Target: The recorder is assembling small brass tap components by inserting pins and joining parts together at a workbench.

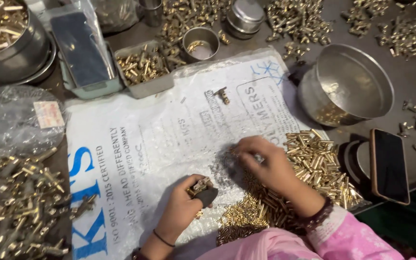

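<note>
My left hand (185, 206) is closed around a small brass fitting (201, 184) and a dark block (207, 195), held just above a white printed plastic sack (136, 144) spread on the table. My right hand (266, 161) rests palm down on a heap of small brass pieces (314, 166), fingers curled into the pile's left edge. Whether it grips any piece I cannot tell. One loose brass fitting (222, 95) lies alone on the sack further up.
A tilted steel bowl (347, 86) sits right of the sack, a black phone (389, 166) below it. A small tray of brass parts (143, 65), a steel cup (200, 42), a big steel pot (6, 43) and a left-hand brass heap (20, 202) surround the sack.
</note>
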